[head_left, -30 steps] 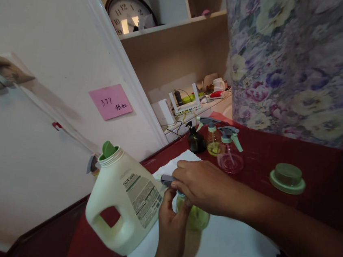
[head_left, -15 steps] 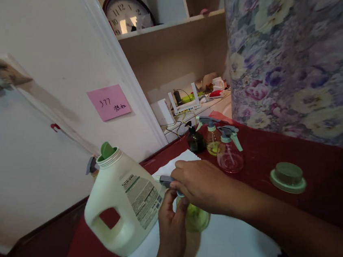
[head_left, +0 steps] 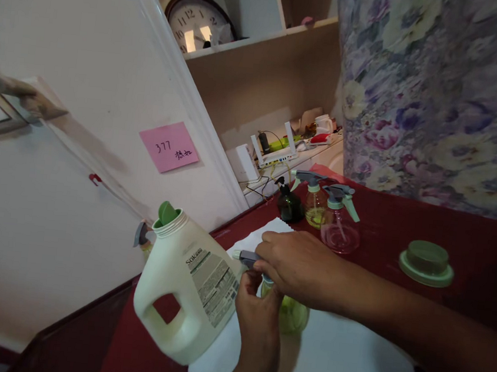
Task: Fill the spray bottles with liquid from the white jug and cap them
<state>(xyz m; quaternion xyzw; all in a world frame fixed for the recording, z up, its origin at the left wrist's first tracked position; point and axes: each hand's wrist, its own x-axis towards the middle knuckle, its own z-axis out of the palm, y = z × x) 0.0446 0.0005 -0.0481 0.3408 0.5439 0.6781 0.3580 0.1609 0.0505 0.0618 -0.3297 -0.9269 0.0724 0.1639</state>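
Both hands meet over a small green spray bottle standing on a white cloth spread across the dark red surface. The right hand lies curled over the bottle's grey spray head, fingers closed around it so that only the nozzle end sticks out to the left. The left hand comes up from below and grips the bottle at its neck and upper body, hiding most of that side. Just to the left, touching the cloth's edge, a big cream detergent jug leans with its mouth open and a green spout showing; it stands close against the hands. Behind the jug another grey sprayer peeks out, mostly hidden. Farther back on the surface three more spray bottles stand close together: a dark one, a yellowish one and a clear pink one. Well apart on the right sits a green cap, flat side down. A pink note is stuck to the white wall, a clock rests on the shelf above, and a flowered cloth hangs at the right.
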